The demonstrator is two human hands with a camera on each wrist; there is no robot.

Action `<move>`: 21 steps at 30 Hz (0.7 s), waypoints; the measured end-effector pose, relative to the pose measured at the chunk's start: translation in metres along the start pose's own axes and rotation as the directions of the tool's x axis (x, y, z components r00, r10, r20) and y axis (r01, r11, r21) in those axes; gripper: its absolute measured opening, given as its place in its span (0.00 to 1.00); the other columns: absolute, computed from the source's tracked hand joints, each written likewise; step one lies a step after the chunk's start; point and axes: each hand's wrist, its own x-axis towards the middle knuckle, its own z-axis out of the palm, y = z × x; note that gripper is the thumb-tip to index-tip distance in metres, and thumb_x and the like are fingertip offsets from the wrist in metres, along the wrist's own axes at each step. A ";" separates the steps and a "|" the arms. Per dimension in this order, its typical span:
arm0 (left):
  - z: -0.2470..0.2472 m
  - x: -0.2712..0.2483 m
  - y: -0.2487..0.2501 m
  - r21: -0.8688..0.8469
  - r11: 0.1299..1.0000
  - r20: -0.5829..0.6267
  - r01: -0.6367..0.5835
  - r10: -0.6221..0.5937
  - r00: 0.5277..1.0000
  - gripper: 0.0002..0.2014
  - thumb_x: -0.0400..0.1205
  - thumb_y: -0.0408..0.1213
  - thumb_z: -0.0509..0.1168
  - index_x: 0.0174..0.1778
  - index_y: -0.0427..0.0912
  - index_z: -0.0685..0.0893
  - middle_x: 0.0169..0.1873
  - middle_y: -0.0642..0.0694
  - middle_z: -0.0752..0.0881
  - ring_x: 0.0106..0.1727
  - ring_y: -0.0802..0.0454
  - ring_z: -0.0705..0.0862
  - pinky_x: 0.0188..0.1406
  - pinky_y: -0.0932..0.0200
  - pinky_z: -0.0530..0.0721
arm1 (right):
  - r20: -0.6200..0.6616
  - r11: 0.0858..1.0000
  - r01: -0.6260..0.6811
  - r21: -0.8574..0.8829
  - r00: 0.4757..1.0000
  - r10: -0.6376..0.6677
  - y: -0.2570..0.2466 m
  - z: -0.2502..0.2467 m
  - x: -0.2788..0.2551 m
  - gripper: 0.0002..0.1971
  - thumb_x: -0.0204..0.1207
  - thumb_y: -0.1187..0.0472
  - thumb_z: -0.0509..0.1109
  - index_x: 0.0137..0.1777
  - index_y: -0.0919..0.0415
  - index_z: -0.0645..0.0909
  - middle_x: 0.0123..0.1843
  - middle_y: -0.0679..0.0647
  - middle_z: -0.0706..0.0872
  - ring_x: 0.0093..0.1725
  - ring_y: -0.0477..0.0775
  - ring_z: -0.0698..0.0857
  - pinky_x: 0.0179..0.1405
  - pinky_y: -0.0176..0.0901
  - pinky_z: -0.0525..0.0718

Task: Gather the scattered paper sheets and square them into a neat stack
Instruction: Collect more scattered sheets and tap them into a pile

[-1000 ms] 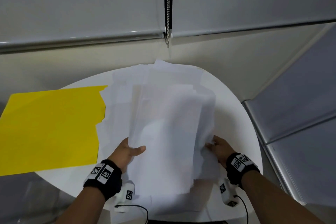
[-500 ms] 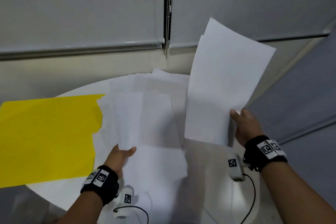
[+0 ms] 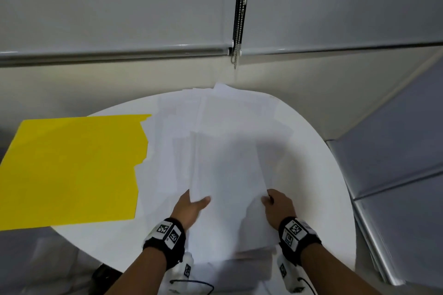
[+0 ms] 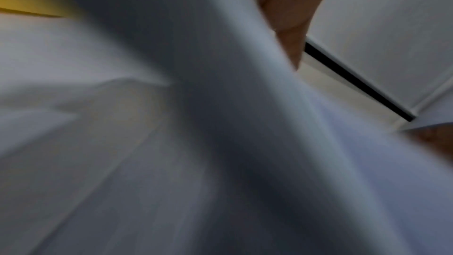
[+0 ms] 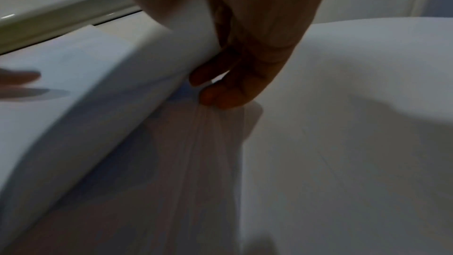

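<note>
Paper sheets (image 3: 227, 167) pinched between left hand (image 3: 189, 208) and right hand (image 3: 279, 206).

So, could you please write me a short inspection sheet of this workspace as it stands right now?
Surface: round white table, mostly covered by paper.
Job's things: white paper sheets overlap loosely, edges not aligned; far corners stick out unevenly.
Clutter: yellow sheet lies at the table's left, overhanging its edge, partly under the white sheets.
Hands: left hand grips the top bundle's near left edge, thumb on top; right hand pinches its near right edge.
Cables: a black cable runs from the wrist camera under the left wrist.
Surroundings: grey roller blinds with a bead chain; grey padded bench on the right.
</note>
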 end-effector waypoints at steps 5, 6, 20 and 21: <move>0.002 -0.004 0.014 0.011 0.998 0.007 -0.057 0.057 0.998 0.40 0.64 0.57 0.78 0.71 0.45 0.79 0.63 0.51 0.86 0.68 0.50 0.82 0.75 0.43 0.75 | 0.001 0.992 -0.037 0.118 0.999 0.037 -0.001 -0.013 -0.006 0.15 0.82 0.53 0.64 0.64 0.58 0.78 0.59 0.55 0.85 0.59 0.58 0.82 0.55 0.40 0.75; 0.005 -0.012 0.023 -0.022 0.996 0.018 -0.081 0.081 0.997 0.35 0.67 0.53 0.79 0.68 0.46 0.80 0.62 0.51 0.87 0.67 0.51 0.83 0.74 0.47 0.75 | 0.009 0.981 -0.033 0.189 0.999 0.031 0.000 -0.016 -0.005 0.15 0.80 0.51 0.66 0.63 0.57 0.77 0.59 0.53 0.85 0.58 0.57 0.82 0.56 0.42 0.77; -0.007 -0.052 0.128 -0.032 0.879 0.006 -0.476 0.477 0.879 0.19 0.66 0.28 0.71 0.52 0.49 0.87 0.45 0.55 0.92 0.49 0.52 0.89 0.53 0.48 0.85 | -0.193 0.733 0.385 0.562 0.922 -0.336 -0.059 -0.095 -0.033 0.25 0.76 0.72 0.70 0.71 0.54 0.71 0.60 0.43 0.84 0.60 0.44 0.82 0.64 0.38 0.77; -0.005 -0.052 0.128 -0.004 0.866 -0.036 -0.500 0.500 0.866 0.20 0.64 0.28 0.70 0.48 0.55 0.87 0.42 0.58 0.90 0.47 0.52 0.88 0.51 0.48 0.83 | -0.189 0.750 0.387 0.536 0.921 -0.340 -0.062 -0.091 -0.038 0.27 0.77 0.71 0.69 0.74 0.57 0.67 0.59 0.44 0.82 0.57 0.40 0.81 0.61 0.29 0.76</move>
